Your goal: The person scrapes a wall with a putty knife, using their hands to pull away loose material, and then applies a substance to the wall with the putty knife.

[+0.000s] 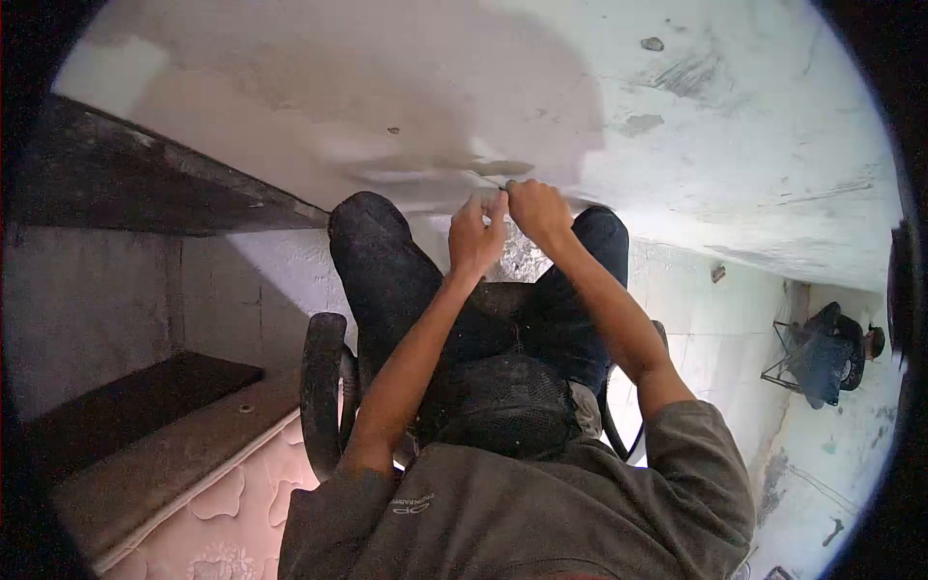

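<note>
My left hand [474, 235] is raised in front of my knees, close to the wall. Its fingers are half curled, with a gap between thumb and forefinger and nothing visible in them. Beside it, my right hand [539, 210] is closed in a fist. A slim tool [490, 182] with a pale, narrow front and a dark end runs from that fist toward the wall; its exact kind is too small to tell. The fist hides the rest of it. Both hands are close together, just below a brownish damp-looking patch on the wall [387, 87].
I sit in a chair with a black armrest [326, 387], my knees near the wall. A dark ledge [164, 179] juts out at left, above a brown board [193, 445] and a pink quilted mattress [217, 517]. Dark clothing [822, 358] hangs on a rack at right.
</note>
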The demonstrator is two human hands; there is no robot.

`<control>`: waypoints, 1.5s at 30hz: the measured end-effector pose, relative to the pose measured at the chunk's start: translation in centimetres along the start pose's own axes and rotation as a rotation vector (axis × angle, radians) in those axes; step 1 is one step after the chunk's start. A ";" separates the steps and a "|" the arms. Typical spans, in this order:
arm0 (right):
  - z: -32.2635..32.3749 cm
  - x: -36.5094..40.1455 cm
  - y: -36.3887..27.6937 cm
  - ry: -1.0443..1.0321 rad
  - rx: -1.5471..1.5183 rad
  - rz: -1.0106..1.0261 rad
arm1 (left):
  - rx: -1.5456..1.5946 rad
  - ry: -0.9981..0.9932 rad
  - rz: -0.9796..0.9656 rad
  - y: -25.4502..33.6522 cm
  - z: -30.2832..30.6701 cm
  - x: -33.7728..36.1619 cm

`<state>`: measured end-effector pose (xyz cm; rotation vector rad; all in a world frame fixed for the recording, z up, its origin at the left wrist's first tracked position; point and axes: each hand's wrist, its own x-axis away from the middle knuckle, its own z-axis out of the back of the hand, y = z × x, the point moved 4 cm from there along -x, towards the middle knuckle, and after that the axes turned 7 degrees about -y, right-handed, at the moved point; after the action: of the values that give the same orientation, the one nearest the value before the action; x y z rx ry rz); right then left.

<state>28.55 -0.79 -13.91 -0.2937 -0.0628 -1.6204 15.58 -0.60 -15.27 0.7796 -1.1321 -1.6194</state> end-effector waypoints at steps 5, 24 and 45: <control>-0.5 0.1 -0.2 -0.060 0.060 0.025 | -0.105 -0.073 0.135 -2.4 -0.6 -1.0; 0.6 0.3 -1.5 0.068 0.083 0.081 | 0.127 -0.032 0.149 -3.9 -2.3 -3.3; 0.6 -0.9 0.0 -0.020 0.047 0.127 | -0.005 0.054 0.147 -7.7 -5.5 -7.8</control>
<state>28.65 0.25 -13.51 -0.2729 -0.0956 -1.4879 20.25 5.82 -24.68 0.7163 -1.1199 -1.4702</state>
